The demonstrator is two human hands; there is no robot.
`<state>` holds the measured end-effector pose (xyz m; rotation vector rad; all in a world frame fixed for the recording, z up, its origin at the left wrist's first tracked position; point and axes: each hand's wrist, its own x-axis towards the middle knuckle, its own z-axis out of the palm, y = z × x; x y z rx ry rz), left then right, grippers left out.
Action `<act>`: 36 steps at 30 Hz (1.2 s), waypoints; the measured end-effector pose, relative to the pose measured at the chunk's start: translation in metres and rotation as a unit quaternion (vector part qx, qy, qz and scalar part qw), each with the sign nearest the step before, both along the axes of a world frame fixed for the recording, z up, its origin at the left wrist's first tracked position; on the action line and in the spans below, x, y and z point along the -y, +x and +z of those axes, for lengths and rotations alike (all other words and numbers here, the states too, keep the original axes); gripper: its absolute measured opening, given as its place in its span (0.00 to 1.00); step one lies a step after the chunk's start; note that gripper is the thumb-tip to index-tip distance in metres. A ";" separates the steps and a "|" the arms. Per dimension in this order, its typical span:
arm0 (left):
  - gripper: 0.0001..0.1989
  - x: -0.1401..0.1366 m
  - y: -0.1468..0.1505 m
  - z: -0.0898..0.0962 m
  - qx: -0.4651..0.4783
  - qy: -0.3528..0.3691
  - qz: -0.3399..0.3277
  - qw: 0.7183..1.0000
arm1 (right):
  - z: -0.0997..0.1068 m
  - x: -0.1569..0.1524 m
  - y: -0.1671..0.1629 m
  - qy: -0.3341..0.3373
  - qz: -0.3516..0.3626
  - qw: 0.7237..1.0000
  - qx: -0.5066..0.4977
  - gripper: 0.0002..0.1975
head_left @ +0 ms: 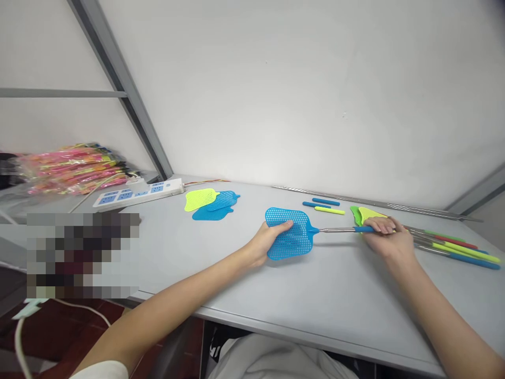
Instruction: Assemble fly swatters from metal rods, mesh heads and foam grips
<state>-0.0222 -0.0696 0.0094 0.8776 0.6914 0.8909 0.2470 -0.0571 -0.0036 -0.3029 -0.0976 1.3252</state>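
A blue fly swatter (pixel 290 239) with a metal shaft and a blue handle is held level above the grey table. My left hand (pixel 265 241) grips the left edge of its perforated head, thumb on top. My right hand (pixel 389 237) is closed around the blue handle at the other end. Behind and beside the right hand lie green and yellow swatter heads (pixel 365 212), partly hidden by it. To its right are several swatters' handles (pixel 465 247) in blue, yellow, red and green.
Loose yellow and blue swatter heads (pixel 213 204) lie at the back left. Short blue and yellow handle grips (pixel 329 210) and long metal rods (pixel 339 198) are near the wall. A power strip (pixel 138 193) and plastic-wrapped colourful bundles (pixel 74 166) stand farther left.
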 end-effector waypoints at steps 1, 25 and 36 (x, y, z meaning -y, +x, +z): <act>0.19 -0.002 -0.001 0.000 0.002 -0.006 0.007 1.000 | 0.001 0.000 -0.001 0.002 0.008 1.000 0.009 0.11; 0.11 -0.043 -0.028 0.005 -0.117 0.202 0.271 0.934 | 0.010 0.001 -0.009 -0.124 0.022 0.784 0.608 0.20; 0.14 -0.045 -0.029 0.008 -0.145 0.178 0.191 0.954 | 0.004 -0.009 0.011 -0.112 0.025 0.871 0.478 0.17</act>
